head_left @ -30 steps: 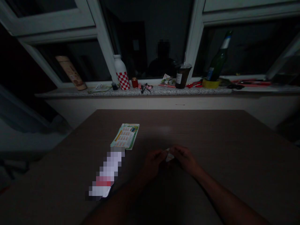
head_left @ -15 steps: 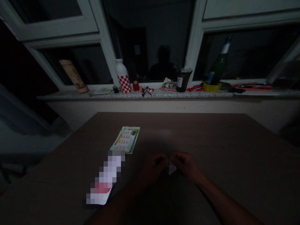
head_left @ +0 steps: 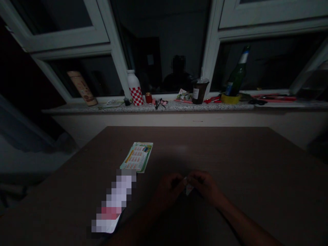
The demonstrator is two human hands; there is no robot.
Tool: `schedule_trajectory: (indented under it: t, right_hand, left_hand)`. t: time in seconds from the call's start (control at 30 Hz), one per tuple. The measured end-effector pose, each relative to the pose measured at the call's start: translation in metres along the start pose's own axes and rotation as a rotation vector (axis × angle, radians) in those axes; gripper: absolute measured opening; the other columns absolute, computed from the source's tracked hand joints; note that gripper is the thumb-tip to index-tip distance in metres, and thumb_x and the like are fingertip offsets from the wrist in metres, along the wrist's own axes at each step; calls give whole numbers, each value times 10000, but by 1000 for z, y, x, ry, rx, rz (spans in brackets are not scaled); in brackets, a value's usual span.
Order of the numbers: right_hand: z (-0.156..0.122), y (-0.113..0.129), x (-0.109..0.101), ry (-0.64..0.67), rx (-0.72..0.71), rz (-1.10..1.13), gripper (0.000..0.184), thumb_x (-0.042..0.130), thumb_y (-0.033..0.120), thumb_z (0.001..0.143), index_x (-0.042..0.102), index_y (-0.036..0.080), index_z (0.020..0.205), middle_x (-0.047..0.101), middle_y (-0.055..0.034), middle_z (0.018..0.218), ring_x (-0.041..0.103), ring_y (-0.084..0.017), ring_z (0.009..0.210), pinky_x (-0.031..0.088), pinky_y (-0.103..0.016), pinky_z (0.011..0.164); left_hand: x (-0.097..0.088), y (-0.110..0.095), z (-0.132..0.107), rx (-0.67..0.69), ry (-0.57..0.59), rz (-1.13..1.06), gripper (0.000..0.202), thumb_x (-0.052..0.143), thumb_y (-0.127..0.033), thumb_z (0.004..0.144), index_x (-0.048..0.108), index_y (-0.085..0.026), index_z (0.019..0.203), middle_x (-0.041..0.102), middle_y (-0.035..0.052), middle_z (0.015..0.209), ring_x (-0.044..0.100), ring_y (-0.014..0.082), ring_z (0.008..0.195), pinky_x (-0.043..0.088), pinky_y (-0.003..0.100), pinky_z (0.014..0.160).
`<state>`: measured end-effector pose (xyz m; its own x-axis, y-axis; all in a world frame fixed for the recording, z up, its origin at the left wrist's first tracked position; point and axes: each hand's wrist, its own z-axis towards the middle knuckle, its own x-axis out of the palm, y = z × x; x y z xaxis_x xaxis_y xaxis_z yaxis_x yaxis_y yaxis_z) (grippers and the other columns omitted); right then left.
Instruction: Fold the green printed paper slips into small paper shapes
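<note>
The left hand (head_left: 170, 188) and right hand (head_left: 205, 186) each have a fingertip grip pinched on a small folded paper (head_left: 189, 189), held between them over the desk (head_left: 235, 157). Folding looks partly done, with a pointed end showing; how much remains, I cannot tell. Printed sheets (head_left: 137, 157) lie flat, untouched.

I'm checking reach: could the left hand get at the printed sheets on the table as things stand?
Probably yes: the printed sheets lie ahead and to the left of the left hand, with nothing visible between. It would likely first have to release the small paper piece.
</note>
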<state>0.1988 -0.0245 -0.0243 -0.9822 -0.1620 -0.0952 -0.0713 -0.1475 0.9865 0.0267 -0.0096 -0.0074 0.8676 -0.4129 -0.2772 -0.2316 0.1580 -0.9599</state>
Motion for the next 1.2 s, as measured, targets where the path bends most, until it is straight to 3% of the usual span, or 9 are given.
schedule_trajectory:
  t: [0.13, 0.3, 0.43, 0.6, 0.8, 0.97, 1.2]
  right_hand:
    - [0, 2, 1, 0, 24, 51, 389, 591, 537, 809, 607, 176, 665, 544, 10, 576, 495, -115, 523, 378, -225, 492]
    - [-1, 4, 4, 0, 52, 101, 391, 584, 538, 822, 597, 170, 688, 576, 4, 585, 523, -114, 530, 412, -224, 514]
    - [-1, 7, 6, 0, 59, 117, 396, 572, 539, 833, 596, 168, 697, 602, -3, 579, 532, -112, 515, 405, -215, 496]
    - [-3, 11, 10, -22, 39, 132, 383, 565, 517, 849, 588, 170, 687, 597, -1, 581, 528, -110, 534, 402, -211, 515]
    - [-6, 11, 12, -77, 60, 45, 397, 551, 515, 855, 542, 168, 664, 481, 32, 572, 441, -89, 505, 342, -198, 475]
    - [-6, 12, 13, -50, 67, 30, 395, 499, 524, 876, 535, 173, 700, 480, 30, 586, 440, -94, 502, 329, -200, 461]
    - [-2, 8, 14, -96, -27, -200, 368, 456, 450, 901, 509, 181, 655, 447, 28, 589, 435, -115, 552, 339, -221, 507]
  left_hand:
    - [1, 5, 3, -56, -5, -160, 347, 623, -465, 778, 635, -138, 661, 562, -6, 607, 473, 118, 584, 342, 228, 571]
    - [12, 13, 5, -205, -21, -569, 383, 729, -481, 676, 626, -117, 621, 571, 12, 570, 480, 108, 523, 350, 229, 525]
    - [18, 14, 7, -220, -30, -648, 428, 737, -528, 634, 598, -123, 618, 557, 13, 582, 496, 115, 522, 378, 235, 509]
    - [15, 12, 6, -208, -49, -622, 429, 731, -523, 648, 607, -114, 614, 552, 10, 566, 481, 106, 513, 355, 227, 503]
    - [11, -1, 0, -149, -124, -348, 385, 657, -491, 728, 591, -131, 610, 507, -22, 541, 439, 98, 518, 316, 220, 518]
    - [11, -3, 2, -162, -116, -383, 357, 641, -465, 717, 579, -130, 609, 492, -21, 542, 421, 102, 508, 313, 232, 518]
    - [12, 3, 3, -74, -158, -187, 330, 568, -430, 764, 537, -147, 598, 458, -21, 579, 420, 121, 587, 318, 245, 574]
